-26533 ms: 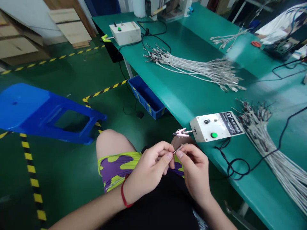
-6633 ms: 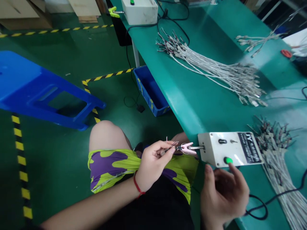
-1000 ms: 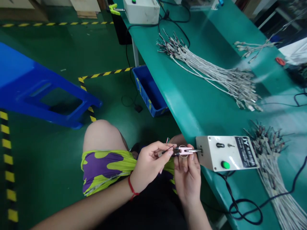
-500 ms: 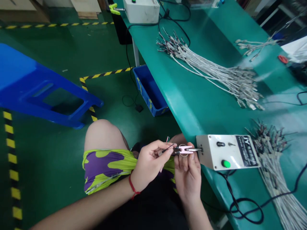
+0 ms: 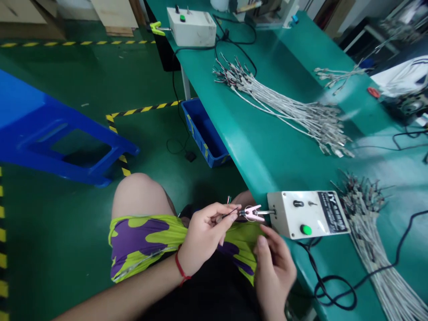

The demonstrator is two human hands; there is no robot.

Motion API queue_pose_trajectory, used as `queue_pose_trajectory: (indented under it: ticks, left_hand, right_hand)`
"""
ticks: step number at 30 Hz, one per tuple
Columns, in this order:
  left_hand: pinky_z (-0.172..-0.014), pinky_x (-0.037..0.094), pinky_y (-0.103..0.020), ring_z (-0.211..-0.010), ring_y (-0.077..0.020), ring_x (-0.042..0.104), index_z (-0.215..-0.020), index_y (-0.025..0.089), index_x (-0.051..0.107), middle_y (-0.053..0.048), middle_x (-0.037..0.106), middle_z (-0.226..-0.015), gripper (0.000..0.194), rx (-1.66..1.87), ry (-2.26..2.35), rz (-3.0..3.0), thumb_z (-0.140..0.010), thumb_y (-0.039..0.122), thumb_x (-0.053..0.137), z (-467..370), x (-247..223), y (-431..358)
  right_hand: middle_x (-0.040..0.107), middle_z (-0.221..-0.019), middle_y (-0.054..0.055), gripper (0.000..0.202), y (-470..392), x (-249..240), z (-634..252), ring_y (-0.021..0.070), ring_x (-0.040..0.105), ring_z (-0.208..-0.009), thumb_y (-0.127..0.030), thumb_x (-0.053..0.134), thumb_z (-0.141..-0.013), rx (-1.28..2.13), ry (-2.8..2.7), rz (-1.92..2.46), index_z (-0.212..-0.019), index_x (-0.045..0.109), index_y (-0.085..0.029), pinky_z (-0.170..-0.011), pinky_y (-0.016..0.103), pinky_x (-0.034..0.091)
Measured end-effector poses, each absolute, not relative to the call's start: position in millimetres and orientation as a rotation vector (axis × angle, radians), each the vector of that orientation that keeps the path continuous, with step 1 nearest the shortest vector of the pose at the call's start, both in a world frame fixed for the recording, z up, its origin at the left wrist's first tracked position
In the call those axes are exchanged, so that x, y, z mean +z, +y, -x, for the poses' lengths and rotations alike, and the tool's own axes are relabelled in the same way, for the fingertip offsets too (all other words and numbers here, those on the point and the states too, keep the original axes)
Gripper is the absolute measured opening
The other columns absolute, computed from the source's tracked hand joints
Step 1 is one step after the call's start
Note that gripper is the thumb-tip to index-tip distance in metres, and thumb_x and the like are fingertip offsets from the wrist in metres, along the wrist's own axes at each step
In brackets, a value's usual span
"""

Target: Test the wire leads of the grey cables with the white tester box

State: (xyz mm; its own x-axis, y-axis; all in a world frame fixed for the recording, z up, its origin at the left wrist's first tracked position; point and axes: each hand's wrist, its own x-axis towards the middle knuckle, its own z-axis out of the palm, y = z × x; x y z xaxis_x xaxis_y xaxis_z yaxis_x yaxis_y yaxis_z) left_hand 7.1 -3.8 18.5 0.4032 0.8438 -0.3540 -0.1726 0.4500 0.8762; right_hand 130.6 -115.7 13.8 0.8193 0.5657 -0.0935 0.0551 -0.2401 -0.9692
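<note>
My left hand (image 5: 205, 232), with a red string at the wrist, pinches a cable end with thin coloured wires. The wires reach the jaws of a pink clip (image 5: 251, 213). That clip sits on a metal shaft coming out of a white box (image 5: 309, 214) with a green button, a knob and a switch. Below the clip, my right hand (image 5: 274, 267) is apart from it, its fingers loosely curled and separated, holding nothing visible.
Bundles of white cables (image 5: 284, 102) lie on the green table (image 5: 247, 147). A second white box (image 5: 192, 27) with a yellow clip stands at the far end. A blue bin (image 5: 209, 138) and blue stool (image 5: 67, 133) are on the floor. Black cord loops near the right hand.
My right hand has let go of the pink clip and moved down and right. The clip's handles have spread apart. The view has shifted slightly.
</note>
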Motion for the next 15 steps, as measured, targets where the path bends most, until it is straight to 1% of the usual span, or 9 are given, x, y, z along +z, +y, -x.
queue_pose_trajectory:
  ticks: [2, 3, 5, 6, 8, 11, 15]
  left_hand:
    - [-0.046, 0.047, -0.024, -0.045, -0.0055, 0.054, -0.092, 0.017, 0.078, -0.015, 0.081, -0.126, 0.015, 0.771, 0.946, -0.913, -0.098, 0.030, 0.075, -7, 18, -4]
    - [-0.047, 0.048, -0.025, -0.046, -0.0062, 0.055, -0.092, 0.017, 0.079, -0.014, 0.081, -0.126, 0.014, 0.784, 0.954, -0.936, -0.098, 0.029, 0.075, -7, 18, -5]
    - [-0.048, 0.051, -0.027, -0.046, -0.0077, 0.056, -0.092, 0.018, 0.081, -0.013, 0.082, -0.125, 0.013, 0.811, 0.971, -0.976, -0.098, 0.028, 0.076, -6, 19, -5]
    - [-0.048, 0.051, -0.028, -0.046, -0.0084, 0.057, -0.091, 0.019, 0.081, -0.013, 0.082, -0.124, 0.012, 0.819, 0.979, -0.994, -0.097, 0.028, 0.076, -6, 19, -5]
    - [-0.047, 0.052, -0.028, -0.045, -0.0095, 0.057, -0.091, 0.021, 0.083, -0.012, 0.083, -0.123, 0.011, 0.821, 0.993, -1.027, -0.097, 0.029, 0.077, -5, 19, -5]
    - [-0.047, 0.052, -0.029, -0.045, -0.0110, 0.059, -0.094, 0.024, 0.085, -0.010, 0.083, -0.123, 0.011, 0.810, 0.996, -1.053, -0.097, 0.031, 0.077, -4, 18, -5]
    - [-0.046, 0.054, -0.030, -0.050, -0.0146, 0.065, -0.097, 0.025, 0.086, -0.011, 0.083, -0.123, 0.011, 0.807, 0.993, -1.058, -0.097, 0.031, 0.077, -3, 17, -4]
  right_hand:
    - [0.073, -0.088, 0.005, 0.041, -123, 21, -137, 0.0177, 0.064, -0.071, -0.032, 0.087, -0.086, 0.092, -0.656, 1.872, -0.124, 0.078, -0.020, -0.062, 0.031, 0.051]
    - [0.073, -0.088, 0.005, 0.049, -124, 25, -142, 0.0184, 0.065, -0.071, -0.030, 0.089, -0.084, -0.071, -0.720, 1.868, -0.130, 0.075, -0.020, -0.062, 0.032, 0.051]
    - [0.072, -0.086, 0.005, 0.063, -123, 32, -153, 0.0180, 0.063, -0.066, -0.026, 0.090, -0.082, -0.238, -0.789, 1.865, -0.141, 0.070, -0.020, -0.058, 0.032, 0.049]
    - [0.072, -0.084, 0.005, 0.065, -122, 34, -159, 0.0175, 0.062, -0.065, -0.026, 0.090, -0.082, -0.253, -0.807, 1.890, -0.142, 0.069, -0.020, -0.056, 0.032, 0.048]
    - [0.072, -0.081, 0.004, 0.062, -121, 35, -168, 0.0172, 0.062, -0.063, -0.025, 0.089, -0.083, -0.240, -0.824, 1.934, -0.141, 0.070, -0.019, -0.056, 0.032, 0.047]
    - [0.073, -0.079, 0.005, 0.061, -122, 29, -174, 0.0185, 0.064, -0.062, -0.023, 0.088, -0.083, -0.183, -0.857, 1.897, -0.142, 0.069, -0.017, -0.059, 0.034, 0.049]
    - [0.074, -0.081, 0.005, 0.064, -125, 17, -177, 0.0200, 0.066, -0.063, -0.021, 0.089, -0.081, -0.226, -0.882, 1.827, -0.142, 0.069, -0.017, -0.060, 0.036, 0.051]
